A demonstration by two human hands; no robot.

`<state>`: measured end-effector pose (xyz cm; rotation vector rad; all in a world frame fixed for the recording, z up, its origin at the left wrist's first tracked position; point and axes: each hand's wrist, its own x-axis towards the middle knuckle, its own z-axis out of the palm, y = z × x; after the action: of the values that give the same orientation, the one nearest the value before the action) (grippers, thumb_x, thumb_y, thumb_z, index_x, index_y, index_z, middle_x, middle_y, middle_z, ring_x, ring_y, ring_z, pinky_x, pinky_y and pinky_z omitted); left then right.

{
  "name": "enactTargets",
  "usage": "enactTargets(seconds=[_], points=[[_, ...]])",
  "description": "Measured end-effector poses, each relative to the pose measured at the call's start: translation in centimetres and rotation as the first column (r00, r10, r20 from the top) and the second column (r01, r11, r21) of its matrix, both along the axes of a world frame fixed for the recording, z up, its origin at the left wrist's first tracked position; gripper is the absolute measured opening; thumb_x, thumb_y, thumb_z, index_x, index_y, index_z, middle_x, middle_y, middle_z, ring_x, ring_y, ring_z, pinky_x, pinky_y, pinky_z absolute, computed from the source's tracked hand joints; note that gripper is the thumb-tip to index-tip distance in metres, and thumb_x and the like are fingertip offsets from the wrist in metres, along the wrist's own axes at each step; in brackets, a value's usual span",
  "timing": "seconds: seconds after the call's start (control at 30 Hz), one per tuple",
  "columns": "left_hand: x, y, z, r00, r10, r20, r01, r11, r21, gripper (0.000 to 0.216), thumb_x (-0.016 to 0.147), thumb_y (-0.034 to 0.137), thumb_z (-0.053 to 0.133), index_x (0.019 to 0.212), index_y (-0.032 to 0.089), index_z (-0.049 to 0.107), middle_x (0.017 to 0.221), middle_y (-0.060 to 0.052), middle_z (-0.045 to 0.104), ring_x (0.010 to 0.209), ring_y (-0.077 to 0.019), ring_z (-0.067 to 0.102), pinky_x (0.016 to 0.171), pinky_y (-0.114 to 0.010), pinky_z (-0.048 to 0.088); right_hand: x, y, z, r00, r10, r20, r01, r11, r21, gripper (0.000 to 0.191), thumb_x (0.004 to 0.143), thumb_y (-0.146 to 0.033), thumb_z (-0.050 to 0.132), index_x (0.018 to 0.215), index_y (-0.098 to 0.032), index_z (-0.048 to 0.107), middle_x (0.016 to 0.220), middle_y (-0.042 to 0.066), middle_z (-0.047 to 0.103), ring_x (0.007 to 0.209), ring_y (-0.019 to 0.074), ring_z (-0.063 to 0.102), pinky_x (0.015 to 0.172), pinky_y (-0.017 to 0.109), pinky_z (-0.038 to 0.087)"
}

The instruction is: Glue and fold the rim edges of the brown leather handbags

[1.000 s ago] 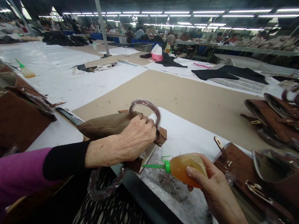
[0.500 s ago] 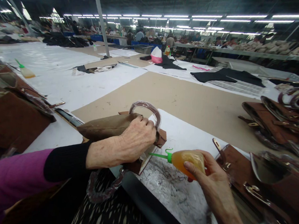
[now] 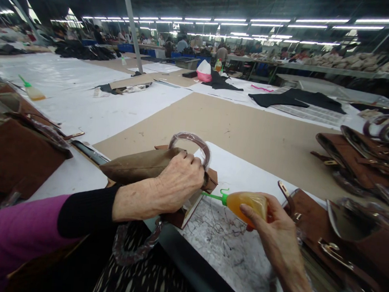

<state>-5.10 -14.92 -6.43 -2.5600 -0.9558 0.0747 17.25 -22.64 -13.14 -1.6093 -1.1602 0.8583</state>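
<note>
Head view: left hand [image 3: 177, 183] is clamping a brown bag [image 3: 138, 164], right hand [image 3: 271, 234] is gripping a glue bottle [image 3: 249, 204], both at the near edge of the worktop [image 3: 243, 127].

Left hand is closing its fingers over the bag's top edge, just below the plastic-wrapped handle [image 3: 191, 141]; the bag is lying on its side, half on a white sheet [image 3: 246, 173] smeared with dark glue trails. Right hand is wrapping around the amber bottle, holding it near level; its green nozzle [image 3: 212, 196] is pointing left and reaching the bag's open flap beside the left hand. More brown bags [image 3: 337, 231] are lying just right of the right hand. A second bottle [image 3: 32, 92] is sitting well apart at far left; black fabric [image 3: 297, 97] is lying farther back.
</note>
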Motion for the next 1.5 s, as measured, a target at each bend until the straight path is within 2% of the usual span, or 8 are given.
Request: enactTargets(seconds=[0.17, 0.47, 0.67, 0.83, 1.03, 1.27, 1.5], points=[[0.0, 0.1, -0.1, 1.000, -0.001, -0.011, 0.001, 1.000, -0.008, 0.018, 0.081, 0.017, 0.057, 0.096, 0.006, 0.061, 0.101, -0.017, 0.062, 0.087, -0.0240, 0.057, 0.074, -0.037, 0.044, 0.4, -0.8, 0.3, 0.998, 0.055, -0.028, -0.056, 0.997, -0.046, 0.048, 0.073, -0.058, 0.073, 0.099, -0.020, 0.060, 0.078, 0.003, 0.064, 0.058, 0.0190, 0.055, 0.050, 0.030, 0.048], [0.1, -0.1, 0.3, 0.999, -0.005, -0.042, 0.004, 1.000, -0.024, 0.019, 0.080, 0.013, 0.055, 0.097, 0.006, 0.061, 0.103, -0.018, 0.062, 0.086, -0.0236, 0.058, 0.075, -0.038, 0.045, -0.6, -2.2, 1.2, 0.975, 0.093, -0.203, -0.109, 0.992, -0.067, 0.042, 0.072, -0.052, 0.074, 0.095, -0.019, 0.063, 0.077, 0.003, 0.064, 0.055, 0.0179, 0.052, 0.048, 0.029, 0.044], [-0.1, 0.0, -0.3, 1.000, -0.001, -0.028, 0.002, 1.000, 0.010, 0.021, 0.082, 0.021, 0.059, 0.096, 0.006, 0.061, 0.102, -0.018, 0.062, 0.087, -0.0236, 0.057, 0.076, -0.037, 0.044, -1.0, -2.9, 1.0, 0.950, 0.038, -0.309, -0.067, 0.994, -0.084, 0.042, 0.068, -0.049, 0.078, 0.096, -0.021, 0.064, 0.076, 0.002, 0.064, 0.053, 0.0172, 0.051, 0.043, 0.027, 0.042], [0.0, 0.0, 0.0, 1.000, -0.006, -0.025, 0.006, 1.000, -0.005, 0.023, 0.080, 0.022, 0.063, 0.096, 0.006, 0.062, 0.103, -0.018, 0.062, 0.087, -0.0232, 0.057, 0.075, -0.036, 0.044, -1.2, -3.5, -0.2, 0.896, 0.045, -0.441, -0.095, 0.991, -0.092, 0.038, 0.073, -0.048, 0.076, 0.094, -0.020, 0.062, 0.073, 0.002, 0.062, 0.051, 0.0161, 0.050, 0.043, 0.026, 0.041], [0.0, 0.0, 0.1, 1.000, -0.009, -0.023, 0.009, 1.000, -0.002, 0.019, 0.081, 0.021, 0.062, 0.094, 0.007, 0.061, 0.100, -0.017, 0.062, 0.086, -0.0230, 0.058, 0.074, -0.036, 0.044, -0.8, -3.8, -1.9, 0.875, 0.053, -0.481, -0.128, 0.984, -0.123, 0.043, 0.075, -0.050, 0.075, 0.101, -0.019, 0.062, 0.078, 0.005, 0.065, 0.056, 0.0190, 0.054, 0.045, 0.027, 0.042], [-0.2, 0.1, -0.5, 1.000, -0.023, -0.022, 0.023, 0.999, 0.031, 0.022, 0.081, 0.024, 0.063, 0.095, 0.007, 0.062, 0.098, -0.017, 0.062, 0.086, -0.0242, 0.057, 0.072, -0.036, 0.043, -1.5, -4.1, -1.4, 0.858, 0.012, -0.514, -0.106, 0.982, -0.155, 0.043, 0.072, -0.052, 0.075, 0.096, -0.018, 0.065, 0.079, 0.006, 0.065, 0.056, 0.0205, 0.056, 0.042, 0.026, 0.039], [-0.2, 0.0, -0.3, 0.999, -0.024, -0.040, 0.025, 0.999, 0.024, 0.029, 0.078, 0.028, 0.068, 0.097, 0.007, 0.061, 0.102, -0.017, 0.062, 0.086, -0.0241, 0.057, 0.073, -0.037, 0.043, -1.3, -4.4, -1.3, 0.861, 0.013, -0.509, -0.119, 0.977, -0.177, 0.043, 0.073, -0.051, 0.075, 0.096, -0.017, 0.064, 0.076, 0.006, 0.065, 0.054, 0.0181, 0.053, 0.042, 0.025, 0.040]])
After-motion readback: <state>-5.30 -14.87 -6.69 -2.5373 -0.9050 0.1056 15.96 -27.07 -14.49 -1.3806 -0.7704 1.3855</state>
